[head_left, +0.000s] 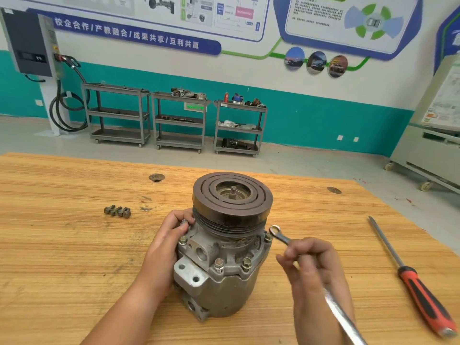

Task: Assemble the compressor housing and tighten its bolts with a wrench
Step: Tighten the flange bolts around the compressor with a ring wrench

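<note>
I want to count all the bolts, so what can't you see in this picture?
Head view, the only one:
The far side of the compressor is hidden behind its pulley; bolts there cannot be counted.
The bolt the left hand pinches is mostly covered by that hand.
The wrench in the right hand is blurred low down and cut off by the bottom edge.
</note>
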{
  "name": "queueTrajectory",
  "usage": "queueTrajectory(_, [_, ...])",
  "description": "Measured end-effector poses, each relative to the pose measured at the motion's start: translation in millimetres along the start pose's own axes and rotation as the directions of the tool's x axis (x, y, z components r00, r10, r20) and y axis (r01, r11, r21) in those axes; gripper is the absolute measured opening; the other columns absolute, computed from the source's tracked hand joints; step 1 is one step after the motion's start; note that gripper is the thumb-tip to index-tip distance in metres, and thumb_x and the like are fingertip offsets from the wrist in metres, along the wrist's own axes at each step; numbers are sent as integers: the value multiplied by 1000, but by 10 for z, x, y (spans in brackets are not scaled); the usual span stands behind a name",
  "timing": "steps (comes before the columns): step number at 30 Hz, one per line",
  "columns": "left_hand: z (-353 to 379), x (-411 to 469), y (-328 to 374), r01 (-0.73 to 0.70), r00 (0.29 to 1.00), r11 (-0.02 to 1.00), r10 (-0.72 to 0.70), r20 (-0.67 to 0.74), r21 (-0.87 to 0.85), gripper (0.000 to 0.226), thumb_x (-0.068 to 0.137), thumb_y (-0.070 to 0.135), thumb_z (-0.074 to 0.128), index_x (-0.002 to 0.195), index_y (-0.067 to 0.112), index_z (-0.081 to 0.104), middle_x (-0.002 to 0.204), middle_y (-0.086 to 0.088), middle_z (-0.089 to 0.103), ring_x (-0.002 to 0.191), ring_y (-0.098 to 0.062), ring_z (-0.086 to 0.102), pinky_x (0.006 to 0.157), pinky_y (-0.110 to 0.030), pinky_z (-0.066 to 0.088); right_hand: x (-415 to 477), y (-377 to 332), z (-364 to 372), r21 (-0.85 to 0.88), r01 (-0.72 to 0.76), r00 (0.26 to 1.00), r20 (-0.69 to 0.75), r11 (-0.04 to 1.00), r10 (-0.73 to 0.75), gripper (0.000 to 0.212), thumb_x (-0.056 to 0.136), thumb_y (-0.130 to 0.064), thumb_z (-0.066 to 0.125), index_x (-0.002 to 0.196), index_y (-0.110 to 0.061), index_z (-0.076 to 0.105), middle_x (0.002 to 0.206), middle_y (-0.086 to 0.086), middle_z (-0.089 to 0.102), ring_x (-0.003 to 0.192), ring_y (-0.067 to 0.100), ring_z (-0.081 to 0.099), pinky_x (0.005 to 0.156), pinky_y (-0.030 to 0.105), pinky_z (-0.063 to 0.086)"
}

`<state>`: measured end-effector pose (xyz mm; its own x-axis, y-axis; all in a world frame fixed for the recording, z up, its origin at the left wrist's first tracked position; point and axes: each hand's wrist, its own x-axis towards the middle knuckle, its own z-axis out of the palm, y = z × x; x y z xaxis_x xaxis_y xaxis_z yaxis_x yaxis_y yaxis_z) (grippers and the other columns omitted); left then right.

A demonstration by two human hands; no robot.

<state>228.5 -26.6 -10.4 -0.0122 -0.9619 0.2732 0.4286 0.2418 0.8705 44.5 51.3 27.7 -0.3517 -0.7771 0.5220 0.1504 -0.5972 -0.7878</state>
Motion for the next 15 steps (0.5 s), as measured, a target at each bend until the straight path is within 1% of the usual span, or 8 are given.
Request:
queueTrajectory(2, [4,-3,5,-3,1000,1000,3,-3,3,18,80,25,49,89,9,53,85,-2,65,71,-13,64,57,-20,51,124,-96,-66,112,31,998,-49,993,-25,20,74,-19,54,57,-25,63,58,-4,58,54,6,52,52,16,45])
queueTrajectory(3, [7,-5,5,-5,1000,1000,5,-5,0,18,80,24,49,89,9,53,85,-3,64,71,-13,64,57,-20,51,209,-141,-113,169,8,999,-36,986,-1,22,75,-29,62,53,-23,60,54,-4,54,50,7,49,48,14,41])
queueTrajectory(5, [14,-9,11,-3,1000,1000,3,-2,-14,19,80,23,49,90,7,51,85,-4,64,71,-13,64,57,-19,51,435,-184,-220,257,-146,985,129,955,116,44,67,-59,69,50,-22,53,50,-3,45,46,9,40,44,14,35])
queueTrajectory(6, [17,-11,16,-2,1000,1000,2,2,-17,21,80,23,49,91,5,50,86,-4,64,72,-13,64,57,-19,51,570,-164,-269,282,-258,947,265,924,184,53,66,-67,65,50,-20,49,47,-3,40,44,10,35,42,16,33])
queueTrajectory(8, [24,-9,21,-4,1000,1000,4,7,-7,26,80,24,48,93,1,48,86,-4,64,72,-13,65,58,-19,51,851,-49,-310,323,-514,799,518,795,307,60,77,-70,50,52,-17,39,44,-2,32,42,11,28,38,17,27])
queueTrajectory(9, [27,-9,25,-6,1000,1000,6,9,-1,29,80,24,48,95,-1,46,86,-4,64,72,-13,64,57,-19,51,979,13,-301,332,-611,724,602,719,338,61,82,-70,42,53,-17,37,44,-1,30,40,12,27,37,18,24])
queueTrajectory(12, [28,-13,30,-10,1000,1000,10,17,-10,35,79,23,47,99,-5,43,85,-5,63,70,-13,64,56,-18,50,1247,262,-242,270,-732,609,672,626,422,66,82,-72,26,47,-19,44,40,-6,28,36,9,23,34,16,19])
queueTrajectory(15, [37,-20,45,-21,1000,1000,21,23,2,39,80,24,47,103,-7,44,85,-5,64,72,-14,64,57,-17,50,1368,468,-166,247,-822,499,746,512,441,71,83,-73,25,48,-17,50,39,-7,31,36,7,23,32,16,24])
